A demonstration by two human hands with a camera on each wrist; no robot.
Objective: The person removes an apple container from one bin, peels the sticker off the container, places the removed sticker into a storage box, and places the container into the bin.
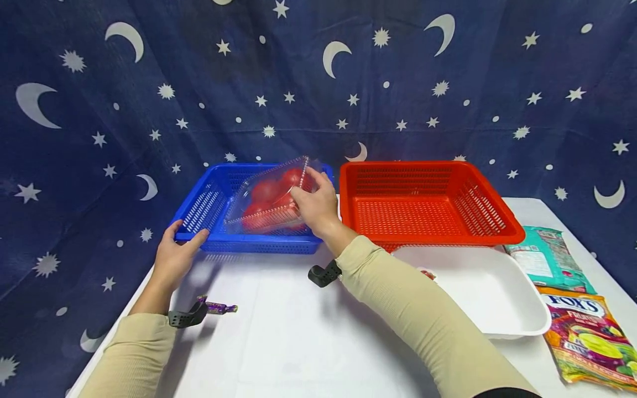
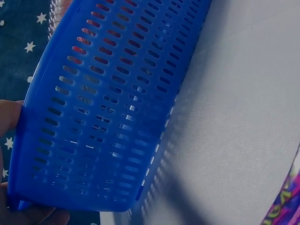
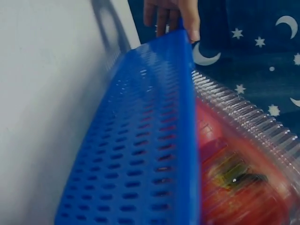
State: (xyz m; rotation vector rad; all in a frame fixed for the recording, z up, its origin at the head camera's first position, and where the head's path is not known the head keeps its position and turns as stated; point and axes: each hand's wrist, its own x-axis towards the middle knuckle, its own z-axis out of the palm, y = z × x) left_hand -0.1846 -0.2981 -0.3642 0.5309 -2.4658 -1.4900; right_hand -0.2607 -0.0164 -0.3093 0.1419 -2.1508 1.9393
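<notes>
A clear plastic box [image 1: 238, 220] of red tomatoes [image 1: 266, 190] sits tilted inside the blue basket [image 1: 259, 241], its right edge raised. My right hand [image 1: 318, 205] pinches that raised edge between thumb and fingers. At the basket's front left corner, my left hand [image 1: 174, 255] grips the rim, thumb on the near side and fingers at the left. The left wrist view shows the basket's slotted wall [image 2: 117, 93], with red showing through the slots. In the right wrist view, a tomato [image 3: 251, 199] lies under the box's ridged edge [image 3: 248, 108].
A red basket [image 1: 438, 240] stands to the right of the blue one. In front of it is a white tray [image 1: 497, 298] with a small red item [image 1: 428, 273]. A teal packet [image 1: 539, 260] and a Fox's candy bag [image 1: 592, 340] lie far right. A purple-wrapped candy [image 1: 221, 308] lies near my left wrist.
</notes>
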